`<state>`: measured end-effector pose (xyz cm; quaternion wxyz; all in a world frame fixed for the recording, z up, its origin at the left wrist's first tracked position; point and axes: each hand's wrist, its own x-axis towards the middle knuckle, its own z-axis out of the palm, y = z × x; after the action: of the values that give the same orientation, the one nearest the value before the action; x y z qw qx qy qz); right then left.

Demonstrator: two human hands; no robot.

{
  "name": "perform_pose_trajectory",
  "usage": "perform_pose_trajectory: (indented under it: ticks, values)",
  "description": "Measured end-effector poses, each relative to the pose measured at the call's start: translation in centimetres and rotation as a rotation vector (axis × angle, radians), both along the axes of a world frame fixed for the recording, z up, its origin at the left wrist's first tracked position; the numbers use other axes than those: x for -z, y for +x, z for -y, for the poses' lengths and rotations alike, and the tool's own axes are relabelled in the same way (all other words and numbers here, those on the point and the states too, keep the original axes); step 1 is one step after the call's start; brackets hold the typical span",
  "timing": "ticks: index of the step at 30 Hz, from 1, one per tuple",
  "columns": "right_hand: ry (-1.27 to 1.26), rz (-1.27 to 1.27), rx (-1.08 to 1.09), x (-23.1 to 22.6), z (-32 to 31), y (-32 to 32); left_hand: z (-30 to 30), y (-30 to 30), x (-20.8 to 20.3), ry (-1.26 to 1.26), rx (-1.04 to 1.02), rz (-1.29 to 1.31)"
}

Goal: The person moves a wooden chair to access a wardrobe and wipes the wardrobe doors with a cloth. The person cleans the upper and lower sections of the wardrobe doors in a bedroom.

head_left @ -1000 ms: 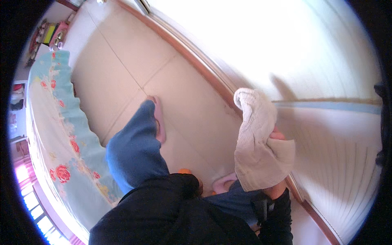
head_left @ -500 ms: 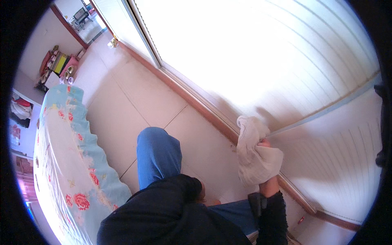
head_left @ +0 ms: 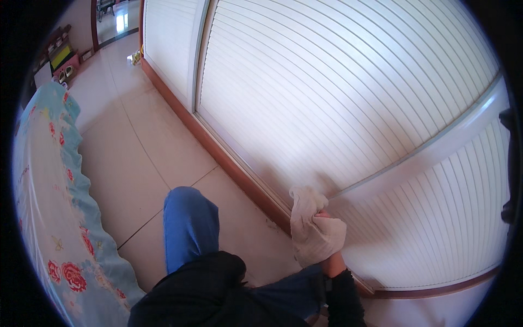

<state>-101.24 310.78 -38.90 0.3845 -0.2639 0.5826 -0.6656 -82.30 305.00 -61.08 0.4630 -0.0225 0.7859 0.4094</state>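
A crumpled beige cloth (head_left: 315, 231) is in my right hand (head_left: 323, 214), whose fingers close around it and are partly covered by its folds. The hand holds it against or very near the lower part of the white ribbed sliding door (head_left: 283, 103), beside the upright strip between two panels; contact cannot be made out. My left arm in its black sleeve (head_left: 210, 272) lies across the lower middle near my bent knee. The left hand is almost wholly hidden past the cuff, and its fingers do not show.
Along the door's foot runs a brown base rail (head_left: 210, 143). A bed with a flowered, blue-frilled cover (head_left: 49, 229) takes up the left side. Pale floor tiles (head_left: 128, 141) lie between. Shoes and boxes (head_left: 62, 60) stand at the far left, near a doorway (head_left: 117, 19).
The view has turned, so door, bed and knee sit differently in it. The ribs on the door show more clearly. My right hand keeps the cloth at the door's lower part.
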Motion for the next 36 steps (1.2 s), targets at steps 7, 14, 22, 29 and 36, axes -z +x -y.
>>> perform_pose_trajectory:
  ticks: [7,14,22,29,36]
  values:
    - [0.069,-0.046,-0.187,-0.9,2.5,-0.4,-1.0,-2.5,-1.3,0.015,-0.039,-0.092]
    - [0.236,0.193,-0.273,3.1,9.8,-0.4,1.5,-5.5,-1.0,0.132,-0.095,-0.107]
    - [0.284,0.495,-0.426,7.2,13.6,-4.2,5.1,-8.8,-0.6,0.209,-0.053,0.0]
    - [0.21,0.497,-0.346,11.2,13.9,-4.7,7.8,-9.9,-0.9,0.098,-0.002,0.018]
    - [-0.032,0.051,-0.278,11.0,11.8,-5.3,7.9,-9.7,-0.2,0.058,0.005,-0.024]
